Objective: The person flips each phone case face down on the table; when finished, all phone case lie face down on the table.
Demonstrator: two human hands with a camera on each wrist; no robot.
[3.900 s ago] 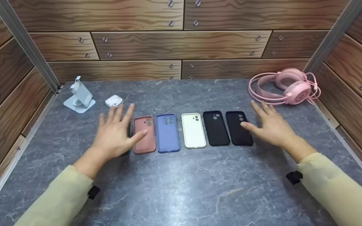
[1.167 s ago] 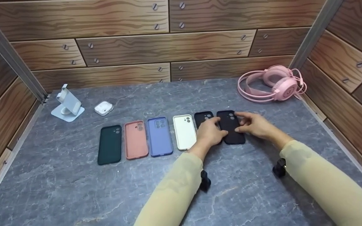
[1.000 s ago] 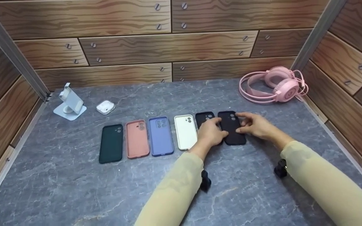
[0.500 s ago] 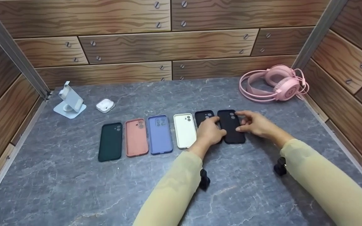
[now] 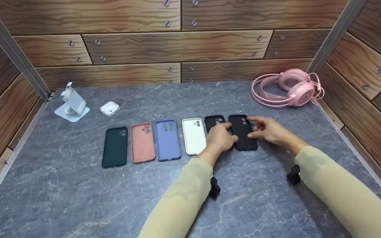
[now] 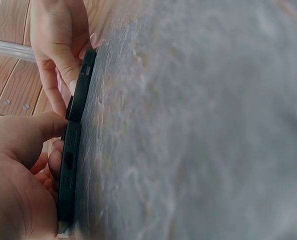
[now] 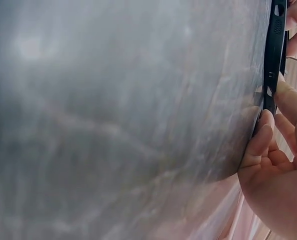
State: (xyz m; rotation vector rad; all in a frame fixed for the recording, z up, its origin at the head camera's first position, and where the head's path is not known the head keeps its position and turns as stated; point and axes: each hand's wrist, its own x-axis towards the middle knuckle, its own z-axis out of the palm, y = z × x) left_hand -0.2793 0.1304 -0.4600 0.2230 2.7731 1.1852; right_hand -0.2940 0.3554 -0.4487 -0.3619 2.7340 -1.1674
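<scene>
Several phone cases lie in a row, inner sides up. At the right end is a black phone case [image 5: 242, 140], between my two hands. My left hand [image 5: 221, 137] reaches over a second black case [image 5: 212, 121], partly hiding it, with thumb and a finger at the left edge of the end case. On the opposite edge, my right hand [image 5: 270, 131] holds the case with thumb and index finger, its other fingers curled. In the left wrist view both black cases, seen edge-on, lie flat on the tabletop, the left thumb [image 6: 51, 125] where they meet.
Leftward lie white [image 5: 194, 137], blue [image 5: 168, 140], pink [image 5: 143, 142] and dark green [image 5: 115, 147] cases. Behind them stand a light blue stand [image 5: 75, 103] and a small white square case [image 5: 109, 108]. Pink headphones [image 5: 299, 92] sit at the back right. Wood-patterned walls [image 5: 164, 46] enclose the table.
Earlier both hands were spread apart, the left over the dark green case. The left then moved right and both came to the end black case. Over the last second, hands and cases keep still.
</scene>
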